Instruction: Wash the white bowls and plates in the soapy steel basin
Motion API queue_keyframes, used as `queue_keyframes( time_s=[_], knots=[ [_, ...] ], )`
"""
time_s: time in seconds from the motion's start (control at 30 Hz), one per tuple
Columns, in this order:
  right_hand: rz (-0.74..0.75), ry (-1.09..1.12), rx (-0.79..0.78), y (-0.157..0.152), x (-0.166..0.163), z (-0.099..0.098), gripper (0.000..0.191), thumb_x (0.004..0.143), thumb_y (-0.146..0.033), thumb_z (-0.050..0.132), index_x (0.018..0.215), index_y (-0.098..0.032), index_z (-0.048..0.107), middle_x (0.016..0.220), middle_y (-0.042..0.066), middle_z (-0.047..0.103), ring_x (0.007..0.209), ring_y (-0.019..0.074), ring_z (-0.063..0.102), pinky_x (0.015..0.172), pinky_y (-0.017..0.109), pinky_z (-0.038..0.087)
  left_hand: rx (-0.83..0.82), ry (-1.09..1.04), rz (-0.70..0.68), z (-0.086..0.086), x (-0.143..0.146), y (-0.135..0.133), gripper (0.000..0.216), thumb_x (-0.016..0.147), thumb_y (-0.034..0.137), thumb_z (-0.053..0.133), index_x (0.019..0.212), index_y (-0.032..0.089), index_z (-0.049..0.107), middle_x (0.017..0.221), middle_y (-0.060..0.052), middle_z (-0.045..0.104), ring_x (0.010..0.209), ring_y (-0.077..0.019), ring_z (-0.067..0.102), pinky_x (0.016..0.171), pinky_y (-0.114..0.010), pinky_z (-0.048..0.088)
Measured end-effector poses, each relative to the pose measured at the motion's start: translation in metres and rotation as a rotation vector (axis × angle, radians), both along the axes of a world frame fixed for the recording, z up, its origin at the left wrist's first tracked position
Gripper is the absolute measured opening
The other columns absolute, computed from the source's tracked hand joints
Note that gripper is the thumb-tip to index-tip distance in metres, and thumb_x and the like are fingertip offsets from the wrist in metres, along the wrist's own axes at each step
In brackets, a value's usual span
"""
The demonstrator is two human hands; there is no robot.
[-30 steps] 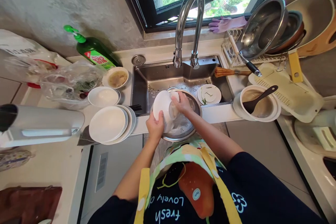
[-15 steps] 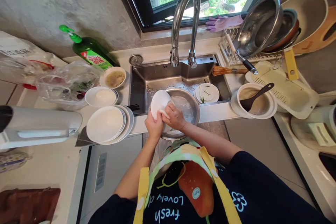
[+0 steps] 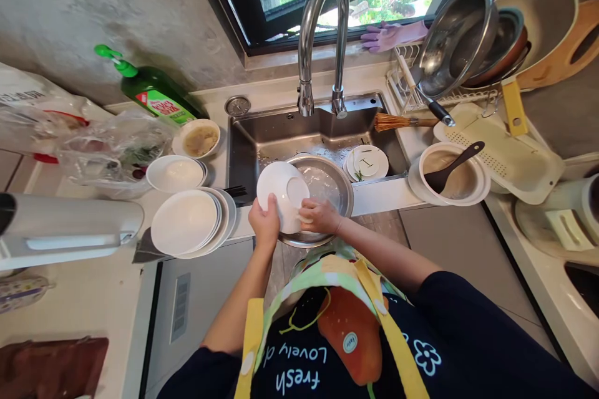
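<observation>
A white bowl is tilted over the metal basin, its underside and foot ring facing up. My left hand is closed on the bowl's near left edge, thumb on the outside. My right hand has its fingers curled against the bowl's right side, near the foot ring. Something pale shows by those fingertips; I cannot make out whether it is a cloth. Cloudy, sudsy water lies in the basin, which rests at the sink's front edge.
Stacked white bowls and plates, more bowls and a bowl of food scraps stand left. Small plates lie in the sink under the faucet. At right are a pot with a dark ladle and a whisk brush.
The bowl has turned so its underside and foot ring now show broadly. My left hand has shifted slightly left, and my right hand has moved to the bowl's right side.
</observation>
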State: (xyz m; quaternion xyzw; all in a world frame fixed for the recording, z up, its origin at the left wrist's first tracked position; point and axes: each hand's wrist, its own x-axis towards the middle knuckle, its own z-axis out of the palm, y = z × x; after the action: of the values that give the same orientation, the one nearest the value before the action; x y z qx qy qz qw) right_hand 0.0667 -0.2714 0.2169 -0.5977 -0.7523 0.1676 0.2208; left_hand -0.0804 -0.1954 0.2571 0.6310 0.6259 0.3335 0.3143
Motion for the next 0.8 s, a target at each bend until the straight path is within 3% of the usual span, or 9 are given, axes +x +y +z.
queue_keyframes(
  time_s=[0.2, 0.3, 0.4, 0.47, 0.6, 0.7, 0.8],
  knots=[
    [-0.443, 0.096, -0.431, 0.011, 0.012, -0.015, 0.027, 0.088, -0.032, 0.042, 0.090, -0.016, 0.063, 0.096, 0.010, 0.058, 0.084, 0.0188, 0.053, 0.075, 0.028, 0.039, -0.004, -0.100, 0.011, 0.003, -0.002, -0.006, 0.041, 0.080, 0.049, 0.053, 0.092, 0.011, 0.065, 0.081, -0.009, 0.068, 0.075, -0.0192, 0.062, 0.070, -0.030, 0.046],
    [-0.688, 0.109, -0.485, 0.022, 0.014, -0.021, 0.035, 0.091, -0.030, 0.035, 0.112, -0.012, 0.057, 0.112, 0.016, 0.055, 0.105, 0.0239, 0.049, 0.089, 0.034, 0.036, -0.043, -0.137, -0.020, 0.003, -0.005, -0.012, 0.041, 0.080, 0.048, 0.054, 0.095, 0.011, 0.064, 0.088, -0.010, 0.069, 0.080, -0.0200, 0.063, 0.074, -0.031, 0.047],
    [-0.635, 0.116, -0.477, 0.028, 0.016, -0.025, 0.046, 0.085, -0.022, 0.046, 0.131, -0.021, 0.044, 0.138, 0.015, 0.037, 0.125, 0.0291, 0.034, 0.097, 0.043, 0.032, -0.075, -0.175, -0.041, -0.001, -0.011, -0.015, 0.042, 0.079, 0.048, 0.056, 0.098, 0.011, 0.064, 0.093, -0.011, 0.069, 0.084, -0.0199, 0.062, 0.078, -0.031, 0.047],
    [-0.564, 0.129, -0.455, 0.032, 0.018, -0.026, 0.052, 0.078, -0.014, 0.050, 0.129, -0.026, 0.046, 0.144, 0.012, 0.030, 0.128, 0.0314, 0.030, 0.098, 0.047, 0.031, -0.086, -0.207, -0.035, -0.005, -0.014, -0.015, 0.042, 0.078, 0.047, 0.057, 0.100, 0.012, 0.063, 0.095, -0.011, 0.068, 0.085, -0.0198, 0.062, 0.080, -0.032, 0.046],
    [-0.703, 0.313, -0.508, 0.044, 0.021, -0.018, 0.038, 0.071, -0.012, 0.052, 0.109, -0.016, 0.060, 0.119, 0.014, 0.053, 0.106, 0.0282, 0.050, 0.092, 0.041, 0.039, -0.086, -0.200, -0.008, -0.007, -0.016, -0.015, 0.041, 0.079, 0.048, 0.056, 0.099, 0.013, 0.063, 0.092, -0.010, 0.068, 0.083, -0.0193, 0.062, 0.080, -0.032, 0.047],
    [-0.756, 0.535, -0.352, 0.049, 0.014, 0.001, 0.031, 0.076, -0.019, 0.047, 0.104, -0.016, 0.059, 0.099, 0.008, 0.059, 0.092, 0.0223, 0.055, 0.085, 0.035, 0.044, -0.049, -0.141, -0.007, -0.003, -0.012, -0.018, 0.040, 0.080, 0.048, 0.054, 0.098, 0.013, 0.062, 0.088, -0.010, 0.067, 0.081, -0.0192, 0.062, 0.078, -0.031, 0.046],
    [-0.583, 0.636, -0.006, 0.049, -0.001, 0.027, 0.033, 0.077, -0.019, 0.042, 0.107, -0.018, 0.056, 0.102, 0.006, 0.058, 0.097, 0.0187, 0.053, 0.089, 0.033, 0.043, -0.007, -0.067, -0.009, 0.002, -0.007, -0.023, 0.039, 0.082, 0.048, 0.051, 0.096, 0.013, 0.062, 0.082, -0.008, 0.067, 0.074, -0.0181, 0.060, 0.072, -0.030, 0.046]
  ],
)
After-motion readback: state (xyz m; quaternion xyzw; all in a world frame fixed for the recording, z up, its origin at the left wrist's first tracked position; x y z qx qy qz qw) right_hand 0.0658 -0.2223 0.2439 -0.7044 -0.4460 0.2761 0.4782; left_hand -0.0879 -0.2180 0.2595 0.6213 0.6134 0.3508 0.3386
